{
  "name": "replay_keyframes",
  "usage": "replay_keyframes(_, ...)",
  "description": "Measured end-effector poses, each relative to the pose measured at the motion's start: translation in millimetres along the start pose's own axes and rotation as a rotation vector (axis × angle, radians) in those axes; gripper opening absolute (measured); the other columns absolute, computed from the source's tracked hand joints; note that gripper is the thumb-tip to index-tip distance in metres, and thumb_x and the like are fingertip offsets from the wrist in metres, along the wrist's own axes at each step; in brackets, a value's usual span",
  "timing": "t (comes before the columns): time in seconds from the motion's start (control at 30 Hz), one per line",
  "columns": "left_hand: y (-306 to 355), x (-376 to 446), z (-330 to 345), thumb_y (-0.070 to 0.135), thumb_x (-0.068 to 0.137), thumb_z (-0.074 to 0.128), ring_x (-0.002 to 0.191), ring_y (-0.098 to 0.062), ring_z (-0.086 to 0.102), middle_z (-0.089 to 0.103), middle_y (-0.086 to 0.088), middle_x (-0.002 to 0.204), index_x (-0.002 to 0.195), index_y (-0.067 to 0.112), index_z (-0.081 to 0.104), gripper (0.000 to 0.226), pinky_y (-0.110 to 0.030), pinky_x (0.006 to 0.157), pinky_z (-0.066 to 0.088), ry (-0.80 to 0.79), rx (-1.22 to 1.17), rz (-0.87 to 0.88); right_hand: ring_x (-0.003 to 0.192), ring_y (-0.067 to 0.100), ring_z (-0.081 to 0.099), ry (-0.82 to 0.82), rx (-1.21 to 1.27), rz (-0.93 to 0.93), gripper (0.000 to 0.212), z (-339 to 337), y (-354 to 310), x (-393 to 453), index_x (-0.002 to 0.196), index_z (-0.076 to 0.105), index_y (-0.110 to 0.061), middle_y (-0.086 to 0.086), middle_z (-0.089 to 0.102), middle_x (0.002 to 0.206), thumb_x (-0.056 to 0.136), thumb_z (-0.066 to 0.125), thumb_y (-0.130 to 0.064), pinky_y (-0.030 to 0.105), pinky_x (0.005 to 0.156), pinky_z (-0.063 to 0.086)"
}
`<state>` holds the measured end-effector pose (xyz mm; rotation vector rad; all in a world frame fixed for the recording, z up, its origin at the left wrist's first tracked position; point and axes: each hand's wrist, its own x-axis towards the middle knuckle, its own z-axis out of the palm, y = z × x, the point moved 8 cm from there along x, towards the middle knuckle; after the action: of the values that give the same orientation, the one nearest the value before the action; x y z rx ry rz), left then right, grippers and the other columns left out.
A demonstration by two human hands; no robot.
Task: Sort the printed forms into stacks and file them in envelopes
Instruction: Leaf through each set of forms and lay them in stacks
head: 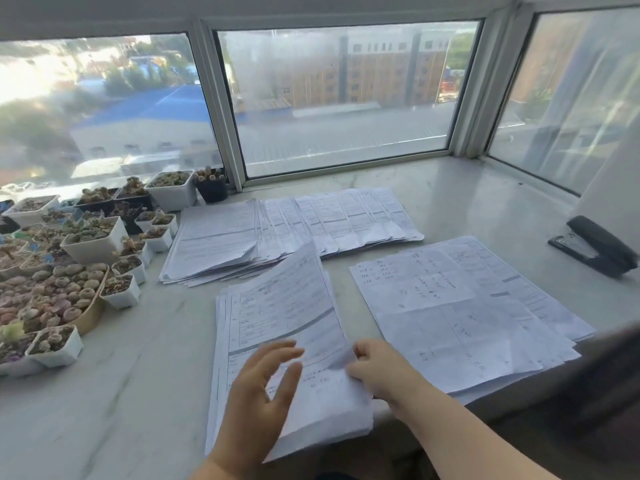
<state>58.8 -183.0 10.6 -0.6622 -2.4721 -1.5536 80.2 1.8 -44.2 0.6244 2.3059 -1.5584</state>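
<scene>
Two hands work: our right hand pinches the top white printed sheet; our left hand hovers, fingers spread.

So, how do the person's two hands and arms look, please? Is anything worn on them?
Both the left hand and the right hand are bare: no gloves, and no ring shows. The forearms are bare too, with no sleeve, watch or bracelet on the parts in view. The left hand is a little blurred, so small details there cannot be told.
</scene>
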Motion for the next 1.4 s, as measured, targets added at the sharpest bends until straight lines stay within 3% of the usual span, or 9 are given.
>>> replay_keyframes(0.07,20.8,26.9,-18.7,0.04,0.092,0.05,0.111,-0.002,0.057,0.064,0.013,0.113,0.103,0.026,0.067,0.025,-0.014,0.096,0.042,0.124,0.044,0.129,0.07,0.016,0.056,0.039,0.194,-0.016,0.015,-26.9,-9.0,1.0,0.086,0.063,0.0,0.018,0.068,0.086,0.083,0.049,0.004,0.024,0.059,0.043)
replay_keyframes(0.2,35.0,85.8,-28.5,0.027,0.091,0.053,0.114,0.003,0.053,0.062,0.01,0.115,0.112,0.022,0.062,0.023,-0.011,0.099,0.037,0.251,0.058,0.198,0.057,0.01,0.062,0.178,0.495,-0.092,0.021,-97.4,-35.3,19.0,0.09,0.068,-0.008,0.002,0.071,0.072,0.09,0.051,0.006,0.017,0.046,0.045)
replay_keyframes(0.47,-18.3,201.8,45.4,0.009,0.086,0.066,0.108,-0.006,0.055,0.058,0.011,0.11,0.112,0.016,0.065,0.027,-0.012,0.096,0.038,0.048,0.216,0.069,0.051,0.011,0.068,0.348,1.065,-0.131,0.022,-216.8,-69.0,118.0,0.082,0.058,-0.007,0.001,0.071,0.06,0.098,0.045,0.001,0.021,0.048,0.055)
replay_keyframes(0.67,-67.5,273.5,120.3,0.035,0.085,0.065,0.133,-0.014,0.034,0.046,0.005,0.14,0.128,0.026,0.055,0.045,-0.031,0.114,0.018,-0.172,0.491,-0.033,0.054,0.014,0.07,0.245,1.118,-0.164,0.024,-215.5,-99.3,209.0,0.082,0.059,-0.008,0.005,0.072,0.063,0.098,0.044,0.001,0.025,0.051,0.058)
replay_keyframes(0.8,-119.4,282.5,136.4,0.051,0.084,0.06,0.145,-0.018,0.01,0.024,0.008,0.154,0.14,0.034,0.037,0.063,-0.044,0.118,0.003,-0.232,0.663,-0.188,0.06,0.015,0.071,0.097,1.082,-0.107,0.021,-174.3,-107.3,265.0,0.088,0.063,-0.01,0.005,0.074,0.071,0.097,0.046,0.001,0.04,0.07,0.059)
replay_keyframes(1.0,-143.0,274.8,126.9,0.045,0.073,0.075,0.118,-0.002,0.042,0.046,0.021,0.119,0.119,0.024,0.06,0.053,-0.004,0.092,0.021,-0.102,0.458,-0.17,0.095,0.018,0.07,-0.058,1.09,0.028,0.019,-119.1,-86.0,313.8,0.097,0.064,-0.016,0.001,0.076,0.09,0.095,0.051,-0.003,0.068,0.104,0.028)
replay_keyframes(1.17,-141.5,275.2,122.4,0.05,0.086,0.06,0.09,0.004,0.047,0.053,0.025,0.102,0.117,0.037,0.054,0.034,-0.008,0.072,0.028,-0.066,0.455,-0.144,0.078,0.017,0.074,-0.148,1.066,0.01,0.016,-110.1,-86.2,317.2,0.084,0.063,-0.013,0.002,0.074,0.076,0.092,0.054,-0.002,0.066,0.08,0.045)
replay_keyframes(1.3,-139.9,276.7,117.8,0.011,0.091,0.049,0.09,-0.004,0.057,0.058,0.019,0.104,0.107,0.045,0.05,0.037,-0.01,0.069,0.037,-0.022,0.293,-0.143,0.083,0.02,0.073,-0.183,1.032,0.003,0.018,-101.0,-91.3,317.3,0.098,0.067,-0.011,0.005,0.074,0.085,0.091,0.054,-0.001,0.06,0.076,0.054)
replay_keyframes(1.4,-131.8,276.2,126.2,0.033,0.083,0.062,0.1,0.001,0.052,0.047,0.023,0.123,0.092,0.038,0.059,0.011,-0.014,0.076,0.038,-0.105,0.301,-0.091,0.082,0.019,0.071,-0.212,1.018,-0.011,0.029,-91.5,-97.3,316.0,0.114,0.066,-0.012,0.006,0.074,0.093,0.092,0.051,-0.002,0.051,0.073,0.058)
